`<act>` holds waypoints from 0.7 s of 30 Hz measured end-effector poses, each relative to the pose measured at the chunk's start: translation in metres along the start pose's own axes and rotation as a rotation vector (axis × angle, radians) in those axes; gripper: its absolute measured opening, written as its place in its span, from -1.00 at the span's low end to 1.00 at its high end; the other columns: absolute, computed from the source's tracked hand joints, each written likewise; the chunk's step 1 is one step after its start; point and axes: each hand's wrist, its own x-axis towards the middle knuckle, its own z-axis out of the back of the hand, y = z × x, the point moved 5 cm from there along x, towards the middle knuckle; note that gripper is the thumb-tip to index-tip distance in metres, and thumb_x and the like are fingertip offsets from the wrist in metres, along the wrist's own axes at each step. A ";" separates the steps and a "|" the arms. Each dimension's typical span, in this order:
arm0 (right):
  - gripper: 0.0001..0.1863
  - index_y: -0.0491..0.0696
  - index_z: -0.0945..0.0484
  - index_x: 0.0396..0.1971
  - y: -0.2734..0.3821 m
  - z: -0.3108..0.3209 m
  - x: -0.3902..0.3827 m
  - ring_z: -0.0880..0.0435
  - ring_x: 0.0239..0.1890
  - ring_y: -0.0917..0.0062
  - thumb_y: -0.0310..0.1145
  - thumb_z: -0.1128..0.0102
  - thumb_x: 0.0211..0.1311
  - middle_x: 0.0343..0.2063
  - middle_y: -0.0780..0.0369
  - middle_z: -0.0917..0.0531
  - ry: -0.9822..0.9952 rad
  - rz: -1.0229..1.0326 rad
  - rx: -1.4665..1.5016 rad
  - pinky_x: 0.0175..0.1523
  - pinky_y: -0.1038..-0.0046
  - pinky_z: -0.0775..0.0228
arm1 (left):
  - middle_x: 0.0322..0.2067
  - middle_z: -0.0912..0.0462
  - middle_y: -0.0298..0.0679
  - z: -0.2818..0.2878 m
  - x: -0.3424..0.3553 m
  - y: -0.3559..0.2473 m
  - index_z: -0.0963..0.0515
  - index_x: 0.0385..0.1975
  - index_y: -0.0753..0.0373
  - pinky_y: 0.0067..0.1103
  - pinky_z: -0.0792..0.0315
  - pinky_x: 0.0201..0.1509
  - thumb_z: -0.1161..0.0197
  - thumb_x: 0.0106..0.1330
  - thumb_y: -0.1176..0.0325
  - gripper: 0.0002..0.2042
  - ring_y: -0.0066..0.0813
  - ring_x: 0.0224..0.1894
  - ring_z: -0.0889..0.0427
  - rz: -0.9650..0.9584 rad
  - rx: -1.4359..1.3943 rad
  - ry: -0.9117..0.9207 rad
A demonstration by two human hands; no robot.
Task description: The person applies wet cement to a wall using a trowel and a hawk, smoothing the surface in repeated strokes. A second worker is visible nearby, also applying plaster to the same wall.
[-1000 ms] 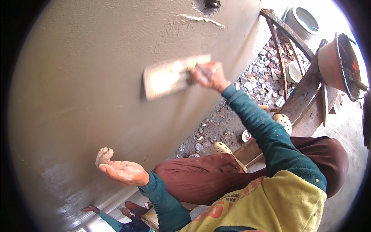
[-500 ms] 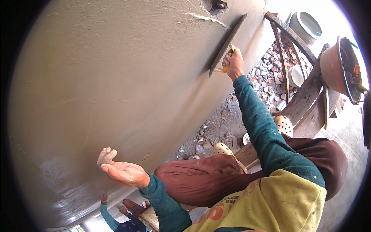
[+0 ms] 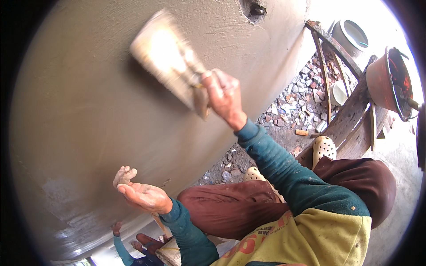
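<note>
Grip of R hand (image 3: 225, 95) closed round trowel (image 3: 165, 55), contact w/ wall (image 3: 88, 111) unclear (blur); L hand (image 3: 146, 196) loosely cupped

Flat rectangular float (image 3: 166, 55) in the right hand (image 3: 224, 93), out over a grey-brown plastered wall (image 3: 102, 119).
Float: thin broad plate, pale with strong glare on the face, edges motion-blurred; long side slants from upper left to lower right, handle area at the lower right mostly covered by fingers, bit of yellow showing there. Dark shadow on wall along its lower-left edge; contact with wall can't be told. Wall: damp-looking plaster, smooth through the middle, rougher and ridged toward the top; ragged dark hole near upper right; whitish, shiny patches low at left, below the left hand (image 3: 144, 193).
</note>
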 end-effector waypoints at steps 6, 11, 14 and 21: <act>-0.76 -0.10 -0.58 -0.38 0.028 -0.015 -0.028 -0.59 -0.60 0.33 -0.23 -0.14 0.37 -0.57 0.21 -0.60 0.345 0.029 0.338 -0.47 0.28 -0.40 | -0.31 -0.57 -0.07 -0.002 0.004 -0.003 -0.53 -0.35 0.39 -0.29 -0.38 0.17 0.27 0.62 0.17 -0.52 -0.18 -0.08 -0.55 0.004 0.064 0.011; -0.77 0.08 -0.52 -0.30 -0.094 0.077 -0.007 -0.27 -0.72 0.73 -0.11 0.01 0.47 -0.66 0.43 -0.38 -0.184 -0.853 0.830 -0.62 0.55 -0.08 | -0.30 -0.57 -0.06 -0.005 0.002 -0.007 -0.52 -0.34 0.39 -0.30 -0.38 0.17 0.27 0.62 0.19 -0.53 -0.18 -0.08 -0.55 -0.023 0.040 0.033; -0.69 0.15 -0.34 -0.51 -0.160 0.114 0.018 -0.14 -0.73 0.69 -0.05 -0.06 0.40 -0.70 0.48 -0.25 -0.275 -0.906 0.861 -0.59 0.52 -0.01 | -0.30 -0.57 -0.07 -0.011 0.001 -0.009 -0.52 -0.33 0.39 -0.30 -0.38 0.17 0.27 0.62 0.19 -0.54 -0.18 -0.07 -0.55 -0.016 0.015 0.055; -0.62 0.15 -0.27 -0.58 -0.233 0.125 0.025 -0.17 -0.77 0.63 0.03 0.00 0.38 -0.76 0.45 -0.24 -0.324 -0.969 0.818 -0.58 0.46 -0.10 | -0.27 -0.56 -0.07 -0.015 0.004 -0.009 -0.51 -0.33 0.37 -0.31 -0.40 0.16 0.26 0.62 0.19 -0.55 -0.19 -0.07 -0.55 -0.064 -0.011 0.094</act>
